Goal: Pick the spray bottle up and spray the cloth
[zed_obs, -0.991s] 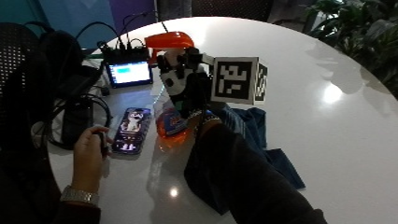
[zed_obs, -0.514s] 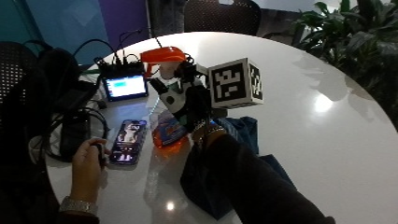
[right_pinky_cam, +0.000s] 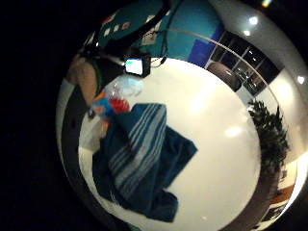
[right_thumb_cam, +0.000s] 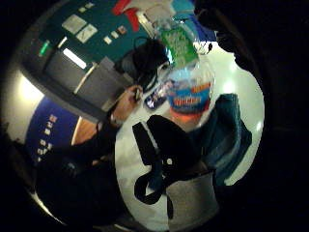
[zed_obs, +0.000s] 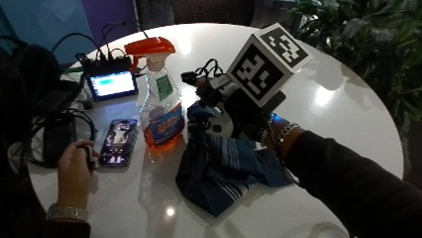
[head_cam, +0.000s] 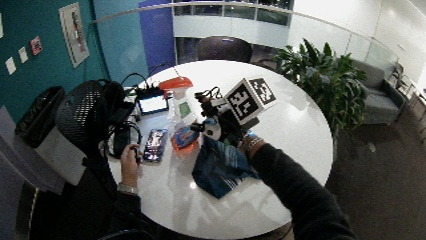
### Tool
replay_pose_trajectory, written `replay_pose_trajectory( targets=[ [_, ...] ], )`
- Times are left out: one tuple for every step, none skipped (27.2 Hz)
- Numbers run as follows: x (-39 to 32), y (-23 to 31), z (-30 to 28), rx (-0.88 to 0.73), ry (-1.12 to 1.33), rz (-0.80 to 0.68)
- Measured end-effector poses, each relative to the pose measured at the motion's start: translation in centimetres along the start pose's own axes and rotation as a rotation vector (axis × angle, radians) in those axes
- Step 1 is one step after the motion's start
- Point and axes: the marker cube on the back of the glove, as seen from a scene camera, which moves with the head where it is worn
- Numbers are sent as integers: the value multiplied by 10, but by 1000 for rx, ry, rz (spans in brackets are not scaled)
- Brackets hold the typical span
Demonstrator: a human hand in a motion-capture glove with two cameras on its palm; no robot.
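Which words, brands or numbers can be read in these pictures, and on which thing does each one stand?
None can be read with certainty.
Spray bottle: a green label above and a blue-and-orange label below; the print on both is blurred.
Small screen: lit, content too small to read.
Phone: shows a picture, no readable text.
Wall posters: too small to read.

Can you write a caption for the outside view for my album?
Gloved right hand beside a standing spray bottle, above a blue striped cloth.

No wording is legible: the spray bottle (zed_obs: 160, 101), left of centre, carries green and blue labels too blurred to read.
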Motion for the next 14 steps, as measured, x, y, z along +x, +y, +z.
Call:
replay_pose_trajectory(
  targets=[
    [-6, 6, -4, -40, 14, -39],
    [-13, 13, -8, -79, 23, -79],
    [-20, 19, -11, -118, 29, -119],
    [-27, 25, -13, -158, 32, -158],
    [-34, 31, -15, -197, 33, -197],
    [-42, 37, -15, -236, 33, -233],
    [-49, 43, -15, -273, 31, -267],
    [-56, 50, -13, -306, 29, -299],
    [-62, 56, -12, -334, 28, -328],
    [-69, 63, -10, -356, 28, -354],
    [-74, 69, -9, -373, 31, -375],
    [-79, 76, -7, -386, 33, -392],
    [-83, 81, -6, -396, 35, -405],
    [-86, 86, -6, -404, 36, -414]
  ],
)
